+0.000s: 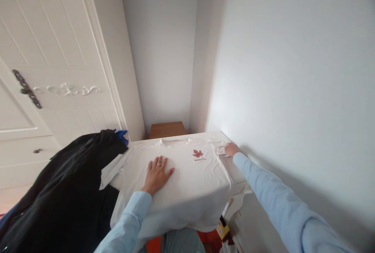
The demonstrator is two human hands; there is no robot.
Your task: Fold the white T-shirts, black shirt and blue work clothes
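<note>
A white T-shirt (pixel 181 179) with a red maple leaf print lies spread front up over a white tabletop (pixel 234 167), its hem hanging over the near edge. My left hand (pixel 157 173) rests flat on the shirt's chest, fingers stretched out and a ring on one of them. At the right, my right hand (pixel 232 149) is closed on the shirt's sleeve, which looks bunched near the fingers. The other sleeve sticks out to the left, over dark cloth.
Black clothing (pixel 73 179) is heaped at the left, beside a white wardrobe (pixel 67 50). A brown wooden box-like piece (pixel 168 129) stands behind the table. The wall (pixel 293 69) runs close along the right. Below the table's right side is a yellow box (pixel 222 228).
</note>
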